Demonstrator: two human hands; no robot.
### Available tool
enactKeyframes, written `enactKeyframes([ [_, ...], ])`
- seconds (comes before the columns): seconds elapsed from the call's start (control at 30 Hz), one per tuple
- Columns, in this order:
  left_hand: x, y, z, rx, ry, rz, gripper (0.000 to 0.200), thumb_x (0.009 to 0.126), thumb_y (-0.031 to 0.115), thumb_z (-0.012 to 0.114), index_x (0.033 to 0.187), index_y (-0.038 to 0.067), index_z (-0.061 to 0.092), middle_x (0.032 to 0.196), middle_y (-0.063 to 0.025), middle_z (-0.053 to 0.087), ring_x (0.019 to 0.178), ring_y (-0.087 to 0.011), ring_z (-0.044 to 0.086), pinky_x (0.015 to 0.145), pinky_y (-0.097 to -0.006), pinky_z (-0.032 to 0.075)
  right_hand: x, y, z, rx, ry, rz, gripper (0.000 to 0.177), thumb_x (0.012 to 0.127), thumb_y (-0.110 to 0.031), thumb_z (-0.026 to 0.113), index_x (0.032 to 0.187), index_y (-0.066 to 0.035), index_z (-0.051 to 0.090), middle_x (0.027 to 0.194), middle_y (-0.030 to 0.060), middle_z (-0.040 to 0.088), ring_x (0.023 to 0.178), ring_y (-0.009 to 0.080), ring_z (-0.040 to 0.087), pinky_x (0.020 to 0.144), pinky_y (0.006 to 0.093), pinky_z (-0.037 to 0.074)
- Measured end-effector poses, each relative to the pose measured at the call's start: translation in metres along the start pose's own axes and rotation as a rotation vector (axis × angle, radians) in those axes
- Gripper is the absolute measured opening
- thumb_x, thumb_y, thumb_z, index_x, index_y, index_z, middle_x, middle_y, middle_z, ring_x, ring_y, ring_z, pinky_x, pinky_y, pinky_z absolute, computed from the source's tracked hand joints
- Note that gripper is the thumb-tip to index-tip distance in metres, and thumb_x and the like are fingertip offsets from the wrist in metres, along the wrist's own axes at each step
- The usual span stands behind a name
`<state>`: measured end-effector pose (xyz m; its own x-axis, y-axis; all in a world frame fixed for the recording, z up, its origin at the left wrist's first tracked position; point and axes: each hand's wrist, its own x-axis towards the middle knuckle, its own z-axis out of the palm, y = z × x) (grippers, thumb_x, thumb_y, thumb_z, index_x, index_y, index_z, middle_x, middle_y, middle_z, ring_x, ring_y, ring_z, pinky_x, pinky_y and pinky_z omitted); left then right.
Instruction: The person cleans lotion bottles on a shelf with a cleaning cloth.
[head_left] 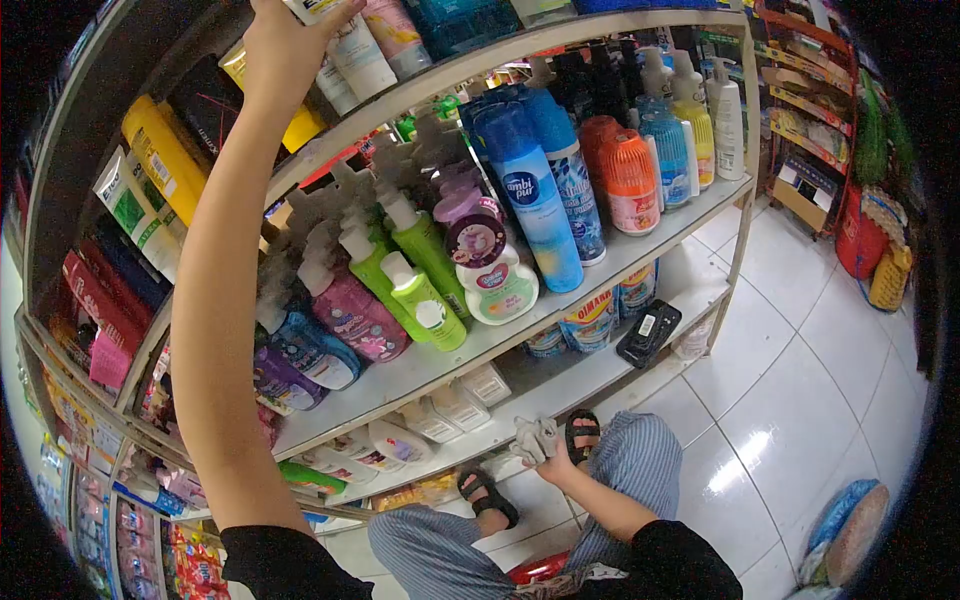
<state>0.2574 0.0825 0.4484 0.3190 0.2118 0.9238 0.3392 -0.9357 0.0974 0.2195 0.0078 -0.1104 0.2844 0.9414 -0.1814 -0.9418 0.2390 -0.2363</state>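
Note:
My left hand (285, 45) reaches up to the upper shelf, partly cut off by the top edge of the view. Its fingers and thumb close round the upper part of a white tube (362, 60) standing among other tubes and bottles. Low down by my knee, my right hand (558, 465) is closed on a crumpled grey cloth (536, 440). Between my hands, the middle shelf (400, 395) carries green pump bottles (388, 270), a purple bottle (350, 310) and a blue Ambi Pur spray can (530, 200).
Orange (632, 185) and blue air fresheners (667, 155) stand at the shelf's right end. A black object with a label (650, 335) lies on the lower shelf. White floor tiles (780, 390) extend right, toward a red rack (850, 100) and a red bag (855, 235).

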Motion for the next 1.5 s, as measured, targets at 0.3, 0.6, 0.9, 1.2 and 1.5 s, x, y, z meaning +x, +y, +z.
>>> enactKeyframes([
  [0.3, 0.005, -0.007, 0.0, 0.049, 0.0, -0.018, 0.06, 0.066, 0.037, 0.059, 0.099, -0.004, 0.03, 0.088, -0.0225, 0.05, 0.081, -0.0269, 0.051, 0.067, -0.0331, 0.041, 0.006, 0.006, -0.006, 0.025, 0.086, -0.023, 0.041, 0.075, -0.044, 0.032, 0.101, -0.015, 0.045, 0.083, -0.0005, 0.052, 0.067, 0.0174, 0.051, 0.046, 0.0265, 0.034],
  [0.6, 0.03, -0.068, -0.052, -0.054, 0.109, 0.336, 0.039, 0.073, 0.031, 0.053, 0.094, -0.001, 0.045, 0.08, -0.0098, 0.053, 0.071, -0.0147, 0.051, 0.063, -0.027, 0.04, 0.004, 0.0, -0.008, 0.034, -0.001, 0.008, 0.037, 0.075, -0.043, 0.031, 0.096, -0.017, 0.046, 0.08, -0.0011, 0.051, 0.065, 0.0175, 0.048, 0.046, 0.027, 0.034],
  [0.9, 0.05, -0.198, -0.176, 0.173, 0.408, 0.197, 0.057, 0.062, 0.041, 0.06, 0.093, -0.005, 0.046, 0.091, -0.0134, 0.05, 0.086, -0.0189, 0.047, 0.075, -0.0272, 0.035, 0.01, 0.005, -0.013, -0.009, 0.088, -0.003, 0.036, 0.074, -0.044, 0.029, 0.096, -0.02, 0.046, 0.084, -0.002, 0.052, 0.068, 0.0196, 0.051, 0.043, 0.0289, 0.035],
  [1.2, 0.002, -0.214, -0.149, 0.026, 0.374, 0.089, 0.094, 0.058, 0.046, 0.062, 0.119, -0.008, 0.013, 0.123, -0.0232, 0.017, 0.115, -0.0298, 0.017, 0.094, -0.0328, 0.014, 0.005, -0.001, -0.003, 0.021, 0.038, 0.024, 0.034, 0.075, -0.041, 0.033, 0.097, -0.018, 0.046, 0.077, -0.002, 0.052, 0.061, 0.0169, 0.051, 0.037, 0.0245, 0.032],
  [1.5, -0.032, -0.188, -0.124, -0.172, 0.157, -0.217, 0.105, 0.055, 0.034, 0.068, 0.12, -0.007, -0.003, 0.122, -0.024, 0.016, 0.113, -0.0262, 0.022, 0.092, -0.029, 0.02, 0.004, -0.002, -0.005, 0.025, 0.009, 0.042, 0.038, 0.074, -0.042, 0.032, 0.097, -0.017, 0.047, 0.08, -0.0032, 0.052, 0.061, 0.0164, 0.051, 0.039, 0.0231, 0.032],
])
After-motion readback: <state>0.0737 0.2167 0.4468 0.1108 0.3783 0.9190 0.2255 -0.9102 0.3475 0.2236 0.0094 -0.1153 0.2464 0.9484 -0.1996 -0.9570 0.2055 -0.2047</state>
